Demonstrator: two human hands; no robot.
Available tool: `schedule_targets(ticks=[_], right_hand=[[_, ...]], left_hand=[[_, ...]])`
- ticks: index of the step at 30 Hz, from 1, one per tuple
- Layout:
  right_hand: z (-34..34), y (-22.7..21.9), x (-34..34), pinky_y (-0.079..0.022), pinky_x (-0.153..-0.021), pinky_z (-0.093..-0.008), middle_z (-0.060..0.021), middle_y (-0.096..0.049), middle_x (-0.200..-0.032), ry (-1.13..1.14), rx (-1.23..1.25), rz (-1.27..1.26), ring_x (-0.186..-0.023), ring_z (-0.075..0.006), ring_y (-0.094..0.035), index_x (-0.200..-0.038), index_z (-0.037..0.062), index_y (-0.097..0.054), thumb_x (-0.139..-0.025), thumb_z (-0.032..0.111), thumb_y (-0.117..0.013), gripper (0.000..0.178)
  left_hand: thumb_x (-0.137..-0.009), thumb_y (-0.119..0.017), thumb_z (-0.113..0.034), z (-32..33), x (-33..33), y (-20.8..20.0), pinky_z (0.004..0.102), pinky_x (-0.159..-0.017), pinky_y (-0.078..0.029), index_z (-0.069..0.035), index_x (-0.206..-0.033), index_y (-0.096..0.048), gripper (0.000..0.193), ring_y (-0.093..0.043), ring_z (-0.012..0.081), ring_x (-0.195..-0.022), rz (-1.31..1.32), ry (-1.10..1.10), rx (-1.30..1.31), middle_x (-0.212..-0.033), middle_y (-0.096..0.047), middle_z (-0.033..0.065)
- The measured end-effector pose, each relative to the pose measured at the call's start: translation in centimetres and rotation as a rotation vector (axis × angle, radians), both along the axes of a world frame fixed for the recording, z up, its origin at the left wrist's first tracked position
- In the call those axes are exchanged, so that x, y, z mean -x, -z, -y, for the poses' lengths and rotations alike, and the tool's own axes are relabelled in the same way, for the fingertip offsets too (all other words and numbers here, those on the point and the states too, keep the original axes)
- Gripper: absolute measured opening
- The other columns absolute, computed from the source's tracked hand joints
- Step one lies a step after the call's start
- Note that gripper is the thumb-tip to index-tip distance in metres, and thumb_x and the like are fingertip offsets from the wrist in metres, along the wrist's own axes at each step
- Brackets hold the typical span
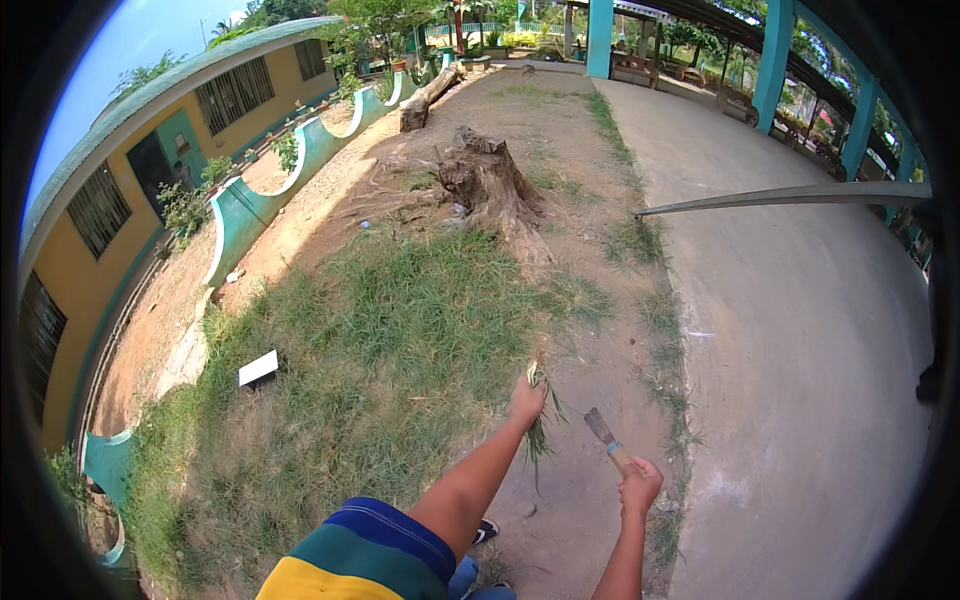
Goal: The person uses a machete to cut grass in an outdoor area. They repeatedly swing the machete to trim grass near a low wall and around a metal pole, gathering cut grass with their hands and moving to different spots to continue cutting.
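Observation:
My left hand (527, 402) is closed round a tuft of pulled grass (538, 436), whose green blades hang down and whose pale ends stick up above the fist. To its right, my right hand (640, 487) grips the wooden handle of a small hand tool (603, 430). That tool has a flat, dark, worn metal blade and a bluish band where blade meets handle. Its blade points up and to the left, short of the grass and off the ground. Below both hands lies bare brown soil (575, 500), with a patch of growing grass (420, 310) to the left.
A tree stump (490, 185) with spread roots stands ahead, and a log (428, 98) lies beyond it. On the grass at left is a white and dark flat object (258, 369). A concrete walkway (780, 350) runs along the right; a scalloped low wall (240, 225) borders the left.

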State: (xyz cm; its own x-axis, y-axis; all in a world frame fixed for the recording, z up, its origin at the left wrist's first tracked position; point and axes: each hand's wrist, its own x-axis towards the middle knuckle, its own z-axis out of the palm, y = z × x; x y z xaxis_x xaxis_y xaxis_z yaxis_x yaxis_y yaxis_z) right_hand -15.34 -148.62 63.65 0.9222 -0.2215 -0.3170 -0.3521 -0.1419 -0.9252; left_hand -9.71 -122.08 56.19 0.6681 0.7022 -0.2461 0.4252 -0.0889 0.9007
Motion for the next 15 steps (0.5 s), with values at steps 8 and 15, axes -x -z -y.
schedule_targets(ticks=[8, 15], right_hand=[[-6.9, -12.1, 2.6, -0.033, -0.034, -0.0208, -0.0066, -0.057, -0.064, -0.247, -0.037, -0.025, -0.041, -0.0090, -0.047, -0.102, -0.0017, -0.059, -0.079, 0.008, -0.059, 0.025], [-14.3, -16.1, 6.1, -0.028, -0.032, -0.0199, -0.0053, -0.055, -0.060, -0.403, -0.038, 0.034, -0.040, -0.0079, -0.046, -0.106, 0.0001, -0.058, -0.080, 0.011, -0.058, 0.028]], left_hand=[[-0.084, -0.056, -0.024, -5.5, 10.4, -7.7, 0.0369, -0.073, -0.043, -0.003, -0.103, -0.053, 0.028, -0.056, 0.0257, -0.080, 0.140, -0.256, 0.062, -0.085, -0.059, 0.0125], [-0.085, -0.056, -0.023, -10.0, 20.3, -13.1, 0.0363, -0.073, -0.044, -0.004, -0.110, -0.050, 0.032, -0.057, 0.0228, -0.080, 0.222, -0.491, 0.229, -0.088, -0.059, 0.0107]])
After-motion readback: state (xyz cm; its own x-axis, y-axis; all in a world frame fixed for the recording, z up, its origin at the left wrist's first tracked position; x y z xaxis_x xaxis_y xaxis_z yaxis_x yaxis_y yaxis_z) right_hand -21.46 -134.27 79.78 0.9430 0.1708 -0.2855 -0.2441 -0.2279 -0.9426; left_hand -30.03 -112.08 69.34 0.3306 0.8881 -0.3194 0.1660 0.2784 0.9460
